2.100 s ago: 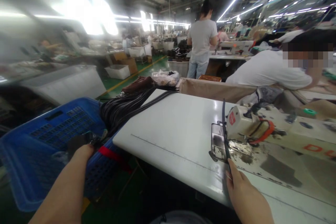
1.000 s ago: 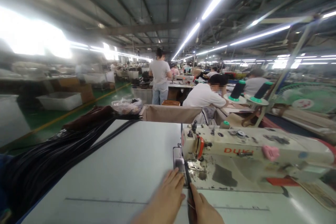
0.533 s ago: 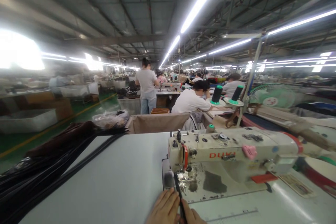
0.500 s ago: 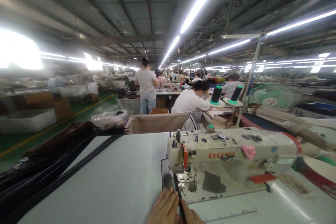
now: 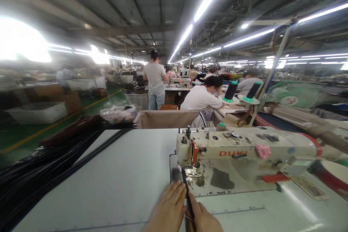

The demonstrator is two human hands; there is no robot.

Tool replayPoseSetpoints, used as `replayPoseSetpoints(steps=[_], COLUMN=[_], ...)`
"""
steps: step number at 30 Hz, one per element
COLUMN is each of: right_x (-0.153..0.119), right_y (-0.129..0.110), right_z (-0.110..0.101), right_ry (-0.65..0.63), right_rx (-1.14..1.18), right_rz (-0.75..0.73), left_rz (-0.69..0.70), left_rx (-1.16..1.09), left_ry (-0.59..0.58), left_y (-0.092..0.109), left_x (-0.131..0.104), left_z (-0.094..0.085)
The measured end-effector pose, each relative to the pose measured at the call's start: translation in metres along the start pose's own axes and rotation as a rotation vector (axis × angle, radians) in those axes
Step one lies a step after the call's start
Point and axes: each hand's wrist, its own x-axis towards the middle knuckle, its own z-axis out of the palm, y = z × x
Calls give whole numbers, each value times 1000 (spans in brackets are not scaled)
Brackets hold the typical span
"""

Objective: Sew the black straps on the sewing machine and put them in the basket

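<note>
A narrow black strip of material (image 5: 191, 208) runs from under the presser foot of a pale sewing machine (image 5: 231, 148) toward me. My left hand (image 5: 168, 206) lies along its left side, fingers together and bent over the edge, thumb near the strip. On the other side, my right hand (image 5: 205, 215) has its fingers closed against the strip, index finger stretched along it. Both hands are just in front of the needle area (image 5: 192, 173). The strip's near end drops out of the picture between my wrists.
A bundle of long black strips (image 5: 40, 174) hangs over the left part of the white tabletop (image 5: 122, 181). Ruler marks cross its front. Two black thread cones (image 5: 231, 91) stand behind the machine, and a green fan (image 5: 292, 96) is at right. A co-worker (image 5: 202, 96) bends over work ahead.
My view has tipped down slightly, so the machine and table sit higher in the picture and more of both hands shows. The hands stay by the needle, still on the strip.
</note>
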Motion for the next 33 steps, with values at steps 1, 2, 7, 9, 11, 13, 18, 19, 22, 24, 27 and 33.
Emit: replayPoseSetpoints(steps=[1, 2, 7, 9, 11, 13, 18, 19, 22, 24, 27, 33], right_x=[-1, -1, -1, -1, -2, -4, -5, -5, -5, -6, -6, -6], right_y=[-2, -5, -19, -21, -19, -17, -10, -9, -8, -7, -5, -4], right_z=[-7, -15, -53, -58, -58, -56, -52, -52, -49, -47, -44, -42], right_ry=[-12, -29, -113, -129, -121, -94, -29, -20, 2, 24, 85, 140], right_rx=[16, 32, 64, 61, 87, 131, 216, 224, 219, 212, 215, 227], right_rz=[-4, -9, -3, 11, 14, 20, 21, 14, -2, -22, -66, -123], left_rz=[-23, -40, -67, -62, -64, -73, -85, -90, -95, -86, -80, -96], left_rx=[-19, -38, -94, -100, -105, -107, -107, -104, -86, -70, -59, -45], left_ry=[-25, -50, -153, -175, -191, -204, -237, -240, -245, -248, -249, -258], left_y=[3, 5, 12, 11, 11, 10, 7, 6, 2, -1, -6, -11], left_x=[1, 2, 9, 10, 10, 9, 13, 14, 19, 23, 26, 28], left_z=[-5, -11, -36, -40, -42, -42, -38, -37, -35, -34, -32, -29])
